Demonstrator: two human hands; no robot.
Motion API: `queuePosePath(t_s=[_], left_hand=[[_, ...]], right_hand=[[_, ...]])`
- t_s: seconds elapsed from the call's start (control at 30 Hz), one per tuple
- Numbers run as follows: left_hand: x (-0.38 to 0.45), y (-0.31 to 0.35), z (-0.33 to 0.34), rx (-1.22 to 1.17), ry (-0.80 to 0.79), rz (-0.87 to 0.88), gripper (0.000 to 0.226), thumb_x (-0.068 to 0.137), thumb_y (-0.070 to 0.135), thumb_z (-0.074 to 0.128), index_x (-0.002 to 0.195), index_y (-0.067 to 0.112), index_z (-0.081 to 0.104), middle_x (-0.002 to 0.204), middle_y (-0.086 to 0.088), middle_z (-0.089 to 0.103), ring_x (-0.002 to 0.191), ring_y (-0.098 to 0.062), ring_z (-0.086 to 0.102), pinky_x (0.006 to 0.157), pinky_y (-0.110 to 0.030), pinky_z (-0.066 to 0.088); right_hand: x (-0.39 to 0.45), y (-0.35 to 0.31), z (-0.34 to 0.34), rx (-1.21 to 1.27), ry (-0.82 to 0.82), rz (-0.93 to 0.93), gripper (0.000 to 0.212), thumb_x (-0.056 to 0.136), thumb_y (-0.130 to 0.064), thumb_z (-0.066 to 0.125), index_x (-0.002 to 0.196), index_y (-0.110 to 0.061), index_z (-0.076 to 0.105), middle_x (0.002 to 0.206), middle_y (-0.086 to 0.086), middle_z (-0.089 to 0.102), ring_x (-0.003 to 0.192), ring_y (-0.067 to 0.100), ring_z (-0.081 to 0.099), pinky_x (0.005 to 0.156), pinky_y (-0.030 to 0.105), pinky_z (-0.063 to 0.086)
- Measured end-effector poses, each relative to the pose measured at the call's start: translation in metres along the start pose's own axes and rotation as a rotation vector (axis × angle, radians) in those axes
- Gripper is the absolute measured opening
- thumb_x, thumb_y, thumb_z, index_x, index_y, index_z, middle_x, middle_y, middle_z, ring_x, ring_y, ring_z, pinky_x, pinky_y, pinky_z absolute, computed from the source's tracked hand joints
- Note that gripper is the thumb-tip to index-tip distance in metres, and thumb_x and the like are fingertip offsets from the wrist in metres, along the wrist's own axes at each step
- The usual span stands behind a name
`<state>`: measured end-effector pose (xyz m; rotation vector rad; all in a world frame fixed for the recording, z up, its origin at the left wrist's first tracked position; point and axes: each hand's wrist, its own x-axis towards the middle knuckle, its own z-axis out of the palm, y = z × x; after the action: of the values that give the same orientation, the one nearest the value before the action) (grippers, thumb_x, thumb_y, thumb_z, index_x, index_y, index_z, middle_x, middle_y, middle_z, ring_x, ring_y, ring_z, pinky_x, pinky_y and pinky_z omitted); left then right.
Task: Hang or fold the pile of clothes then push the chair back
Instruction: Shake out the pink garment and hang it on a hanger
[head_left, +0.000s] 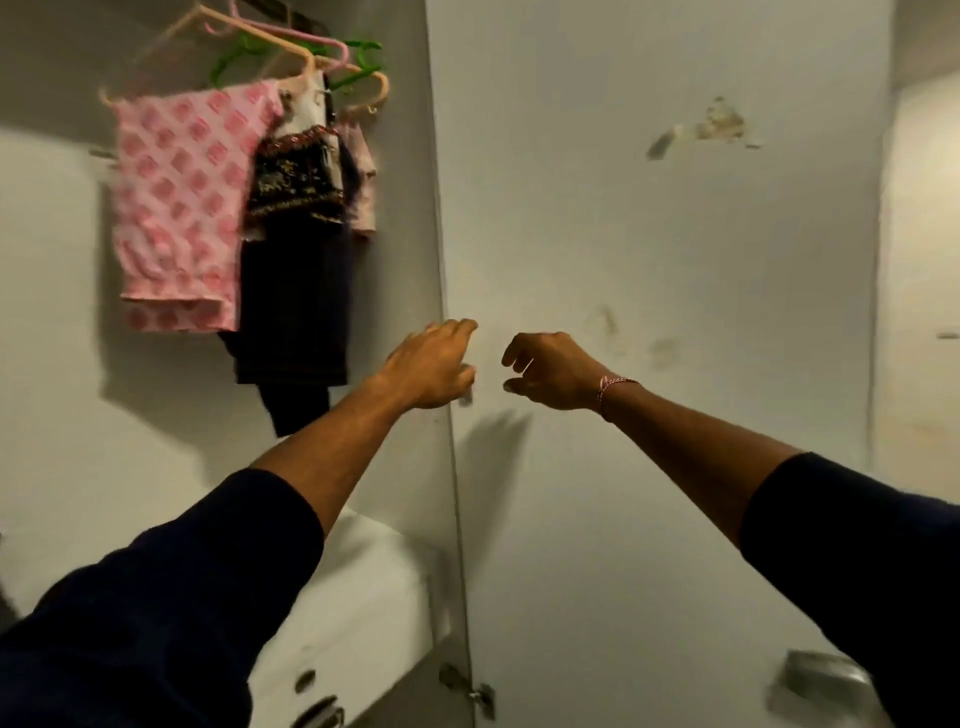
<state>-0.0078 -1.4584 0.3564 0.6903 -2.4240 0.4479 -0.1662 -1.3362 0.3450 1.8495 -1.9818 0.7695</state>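
Clothes hang inside the open wardrobe at upper left: a pink top (176, 208) on a peach hanger (291, 57), with a dark garment (296, 291) just beside it to the right and green hangers (358, 62) behind. Both hands reach toward the edge of the wardrobe door (649, 260). The left hand (428, 364) is at that edge, fingers loosely curled, grasping nothing. The right hand (550, 371), a thread bracelet (610, 387) on its wrist, hovers in front of the door, fingers slackly bent and empty. Drawers (332, 623) sit at the bottom.
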Motion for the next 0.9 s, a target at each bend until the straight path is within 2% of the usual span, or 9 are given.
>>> queuePosePath(t_s=[0.1,0.27,0.4,0.53,0.67,0.77,0.9], left_hand=[[-0.006,0.074,0.027,-0.098,0.01,0.092,0.063,0.096,0.036,0.058,0.149,0.012,0.034,0.148,-0.01,0.047,0.132,-0.03,0.047,0.106,-0.045,0.043],[-0.03,0.212,0.056,-0.249,-0.005,0.273,0.05,0.096,0.034,0.058,0.138,0.01,0.046,0.133,-0.009,0.059,0.121,-0.028,0.054,0.097,-0.042,0.048],[-0.053,0.323,0.068,-0.322,-0.1,0.412,0.049,0.093,0.036,0.06,0.134,0.011,0.049,0.127,-0.01,0.062,0.113,-0.027,0.059,0.09,-0.041,0.052],[-0.075,0.426,0.075,-0.399,-0.198,0.52,0.046,0.088,0.039,0.064,0.125,0.014,0.052,0.116,-0.01,0.064,0.104,-0.028,0.061,0.085,-0.044,0.054],[-0.096,0.531,0.085,-0.455,-0.279,0.675,0.041,0.087,0.036,0.065,0.118,0.012,0.054,0.11,-0.009,0.064,0.101,-0.029,0.06,0.08,-0.04,0.05],[-0.107,0.608,0.097,-0.487,-0.324,0.8,0.047,0.085,0.038,0.065,0.121,0.01,0.053,0.113,-0.013,0.064,0.105,-0.033,0.06,0.084,-0.045,0.051],[-0.115,0.697,0.116,-0.512,-0.369,0.941,0.05,0.084,0.039,0.064,0.122,0.01,0.052,0.116,-0.015,0.063,0.107,-0.035,0.06,0.086,-0.048,0.051]], right_hand=[[-0.083,0.052,-0.013,-0.012,-0.036,0.118,0.031,0.09,-0.025,0.074,0.117,-0.012,0.066,0.11,0.004,0.069,0.085,0.017,0.064,0.082,0.031,0.054],[-0.221,0.134,-0.05,-0.119,-0.113,0.318,0.028,0.092,-0.025,0.071,0.118,-0.017,0.063,0.11,0.0,0.068,0.093,0.016,0.064,0.082,0.032,0.055],[-0.327,0.176,-0.083,-0.186,-0.178,0.45,0.023,0.091,-0.019,0.069,0.112,-0.018,0.063,0.1,-0.005,0.061,0.087,0.016,0.059,0.067,0.02,0.043],[-0.418,0.2,-0.109,-0.256,-0.277,0.556,0.026,0.087,-0.02,0.072,0.111,-0.011,0.066,0.108,0.009,0.07,0.097,0.029,0.065,0.082,0.038,0.054],[-0.501,0.228,-0.132,-0.272,-0.307,0.672,0.033,0.087,-0.025,0.074,0.118,-0.012,0.068,0.113,0.007,0.071,0.104,0.026,0.066,0.087,0.035,0.053],[-0.56,0.251,-0.148,-0.288,-0.324,0.777,0.033,0.088,-0.025,0.074,0.118,-0.013,0.068,0.116,0.007,0.071,0.108,0.027,0.065,0.092,0.039,0.053],[-0.63,0.281,-0.166,-0.332,-0.355,0.913,0.033,0.086,-0.024,0.074,0.116,-0.012,0.068,0.115,0.011,0.07,0.108,0.03,0.064,0.09,0.042,0.053]])
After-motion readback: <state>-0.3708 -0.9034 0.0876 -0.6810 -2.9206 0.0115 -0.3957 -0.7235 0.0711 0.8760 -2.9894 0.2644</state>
